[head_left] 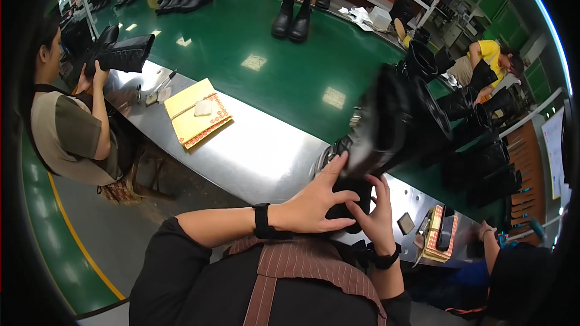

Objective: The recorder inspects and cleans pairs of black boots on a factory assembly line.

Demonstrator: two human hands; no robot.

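Observation:
A black boot point(377, 130) is held close to my body at the metal bench edge, its upper end smeared by motion. My left hand point(317, 199) lies against the boot's near-left side, fingers spread over its dark surface. On the other side my right hand point(377, 214) grips it, with the thumb pointing toward the left hand's fingertips. Both hands touch the boot, and part of it is hidden behind them. Several more black boots point(477, 160) stand crowded just beyond, to the right.
A steel ledge point(260, 154) runs along a green tabletop point(235, 54). Yellow pads point(193, 111) lie on it, left; a grey block point(405, 223) and another pad with a phone point(446, 229) lie right. Boots point(296, 9) stand far back. A co-worker point(78, 111) holds a boot, left.

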